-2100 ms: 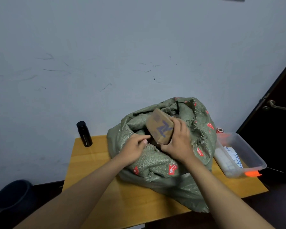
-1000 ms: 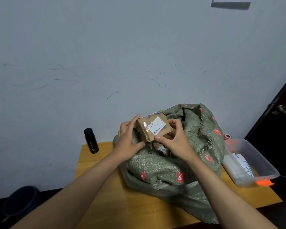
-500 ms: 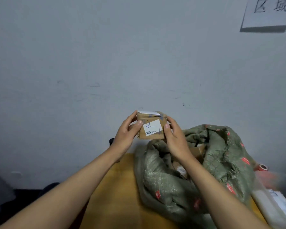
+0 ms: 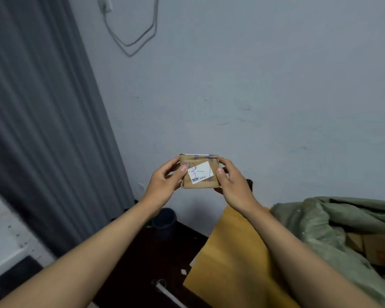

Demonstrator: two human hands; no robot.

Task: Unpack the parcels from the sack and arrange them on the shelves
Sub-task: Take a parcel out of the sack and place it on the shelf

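The small parcel (image 4: 199,171) hangs squarely between both hands, left hand (image 4: 165,184) and right hand (image 4: 232,184) clamping opposite ends, label up, clear of the sack (image 4: 320,221) on the desk (image 4: 227,252).

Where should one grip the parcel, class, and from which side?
Grip the parcel by its two short side edges, coming in from left and right, as the left hand and right hand do now. It is a flat box, so this leaves the white label readable.
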